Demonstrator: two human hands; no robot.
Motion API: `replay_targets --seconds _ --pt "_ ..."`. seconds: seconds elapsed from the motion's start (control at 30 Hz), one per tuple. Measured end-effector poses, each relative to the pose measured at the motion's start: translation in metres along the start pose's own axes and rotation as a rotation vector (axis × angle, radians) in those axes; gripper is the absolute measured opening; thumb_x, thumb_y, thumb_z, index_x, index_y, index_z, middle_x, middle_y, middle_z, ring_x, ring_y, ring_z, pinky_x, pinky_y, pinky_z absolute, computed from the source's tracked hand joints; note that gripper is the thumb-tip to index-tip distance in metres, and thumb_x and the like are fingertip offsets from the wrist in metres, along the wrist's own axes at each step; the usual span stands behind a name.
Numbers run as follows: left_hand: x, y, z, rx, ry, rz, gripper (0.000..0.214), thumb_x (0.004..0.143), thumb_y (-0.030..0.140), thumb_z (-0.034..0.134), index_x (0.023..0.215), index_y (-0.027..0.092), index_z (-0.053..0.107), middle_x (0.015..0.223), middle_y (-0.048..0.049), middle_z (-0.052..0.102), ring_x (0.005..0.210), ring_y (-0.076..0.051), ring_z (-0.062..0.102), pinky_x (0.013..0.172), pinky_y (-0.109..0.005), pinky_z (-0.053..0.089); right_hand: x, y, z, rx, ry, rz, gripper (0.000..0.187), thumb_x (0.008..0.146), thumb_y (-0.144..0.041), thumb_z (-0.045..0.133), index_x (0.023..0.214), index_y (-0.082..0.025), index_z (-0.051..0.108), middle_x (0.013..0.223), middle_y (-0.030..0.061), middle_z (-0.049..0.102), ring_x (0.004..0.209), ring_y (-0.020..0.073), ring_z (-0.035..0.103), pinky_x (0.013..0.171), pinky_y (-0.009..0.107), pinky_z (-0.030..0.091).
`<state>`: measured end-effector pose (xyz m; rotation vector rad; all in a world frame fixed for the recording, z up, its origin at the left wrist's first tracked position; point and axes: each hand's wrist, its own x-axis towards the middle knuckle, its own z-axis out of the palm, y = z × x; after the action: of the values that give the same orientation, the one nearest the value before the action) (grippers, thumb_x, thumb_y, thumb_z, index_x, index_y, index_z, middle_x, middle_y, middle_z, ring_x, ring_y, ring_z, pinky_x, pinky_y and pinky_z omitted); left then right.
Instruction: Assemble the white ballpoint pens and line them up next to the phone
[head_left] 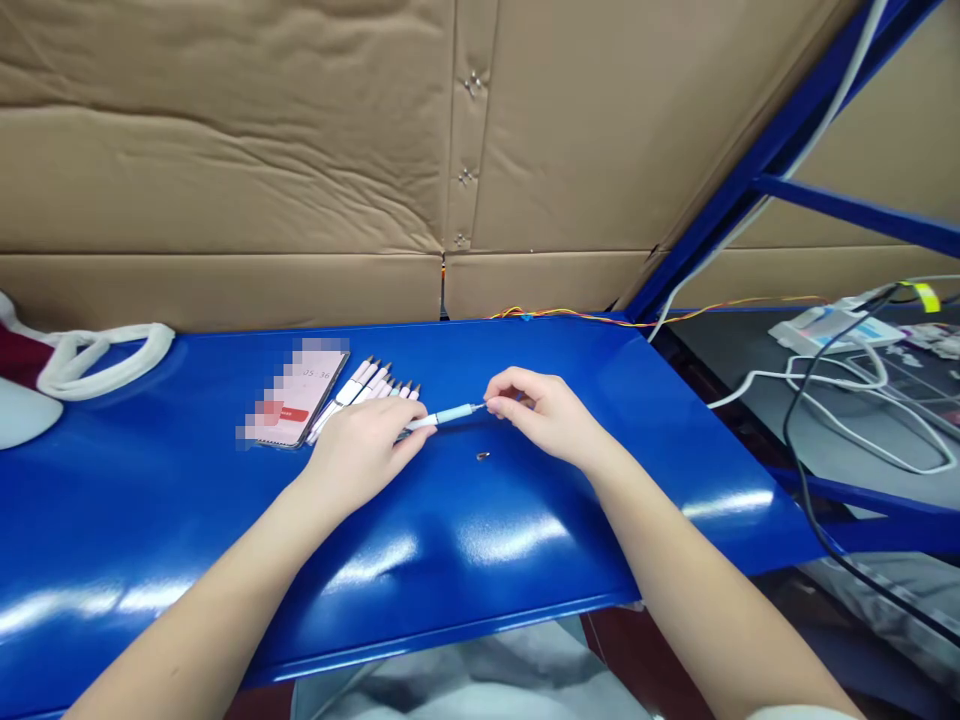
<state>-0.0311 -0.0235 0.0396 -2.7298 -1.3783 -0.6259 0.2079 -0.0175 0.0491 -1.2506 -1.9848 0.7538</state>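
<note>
Item: a slim pale-blue plastic pen [448, 414] with a white end and narrow metal tip, held level over a glossy blue sheet-metal bench [525, 540]. My left hand [364, 450] grasps the white end, fingers curled over it; my right hand [544, 415] pinches the tip between thumb and forefinger. Relative to this pen: a tiny dark metal-rimmed part [483, 456] lies just below on the bench; a neat row of white pens with dark tips [367, 385] lies to the left, touching a smartphone with a blurred screen [292, 395].
</note>
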Motion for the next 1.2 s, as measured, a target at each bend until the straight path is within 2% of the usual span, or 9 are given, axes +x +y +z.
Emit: replay_targets --seconds 0.27,0.43,0.63,0.83,0.93,1.03,1.1,1.2 --pt "0.000 0.001 0.000 -0.009 0.008 -0.004 0.023 0.091 0.037 0.045 0.092 0.023 0.063 0.087 0.0007 0.070 0.075 -0.015 0.064 0.063 -0.024 0.043 0.000 0.000 0.008 0.222 -0.007 0.097 0.003 0.079 -0.021 0.054 0.080 -0.019 0.056 0.074 -0.0005 0.063 0.064 0.0116 0.061 0.063 0.024 0.048" --pt "0.001 0.003 -0.001 -0.029 0.004 0.005 0.024 0.091 0.037 0.044 0.089 0.022 0.063 0.083 0.0004 0.069 0.072 -0.015 0.063 0.061 -0.025 0.043 0.000 -0.002 0.005 0.360 -0.023 0.174 0.006 0.079 -0.023 0.056 0.081 -0.018 0.056 0.077 0.0015 0.066 0.067 0.0121 0.064 0.058 0.023 0.047" --pt "0.002 0.003 -0.002 -0.061 0.020 0.033 0.024 0.092 0.036 0.043 0.090 0.021 0.062 0.083 -0.0002 0.069 0.071 -0.016 0.063 0.062 -0.026 0.044 0.000 -0.005 0.003 0.436 -0.046 0.237 0.011 0.078 -0.027 0.059 0.082 -0.017 0.055 0.075 0.0036 0.068 0.063 0.0123 0.063 0.054 0.022 0.045" --pt "0.001 0.005 -0.002 -0.071 0.017 0.052 0.023 0.092 0.033 0.043 0.090 0.021 0.062 0.083 -0.0010 0.068 0.073 -0.016 0.063 0.062 -0.026 0.044 0.001 -0.006 0.011 0.472 -0.122 0.236 0.015 0.080 -0.030 0.056 0.088 -0.018 0.052 0.070 0.0015 0.065 0.060 0.0110 0.061 0.055 0.022 0.045" --pt "0.001 0.004 0.000 -0.077 0.015 0.060 0.024 0.092 0.034 0.042 0.091 0.020 0.062 0.084 -0.0016 0.069 0.073 -0.016 0.063 0.063 -0.026 0.045 0.001 -0.005 0.009 0.396 -0.112 0.229 0.020 0.085 -0.036 0.050 0.096 -0.019 0.047 0.068 -0.0004 0.063 0.056 0.0105 0.058 0.053 0.022 0.043" --pt "0.001 0.001 0.001 -0.077 0.034 0.016 0.025 0.092 0.035 0.042 0.092 0.021 0.062 0.089 -0.0020 0.069 0.077 -0.016 0.064 0.066 -0.026 0.046 0.000 -0.003 0.001 0.183 -0.118 0.194 0.026 0.086 -0.041 0.050 0.102 -0.020 0.045 0.065 -0.0045 0.055 0.053 0.0094 0.050 0.053 0.022 0.039" --pt "0.002 -0.002 0.002 -0.082 0.064 -0.023 0.025 0.092 0.036 0.042 0.094 0.021 0.062 0.093 -0.0018 0.070 0.080 -0.017 0.065 0.068 -0.026 0.048 -0.001 -0.001 -0.005 0.012 -0.236 0.133 0.031 0.080 -0.041 0.059 0.101 -0.020 0.049 0.066 -0.0050 0.051 0.055 0.0093 0.047 0.054 0.022 0.038" --pt "0.002 -0.007 0.002 -0.099 0.093 -0.066 0.024 0.091 0.038 0.044 0.096 0.022 0.062 0.096 -0.0016 0.070 0.084 -0.017 0.065 0.071 -0.027 0.049 -0.004 0.004 -0.007 -0.191 -0.451 0.022 0.029 0.073 -0.032 0.067 0.097 -0.021 0.056 0.078 -0.0015 0.053 0.066 0.0113 0.049 0.061 0.023 0.040"
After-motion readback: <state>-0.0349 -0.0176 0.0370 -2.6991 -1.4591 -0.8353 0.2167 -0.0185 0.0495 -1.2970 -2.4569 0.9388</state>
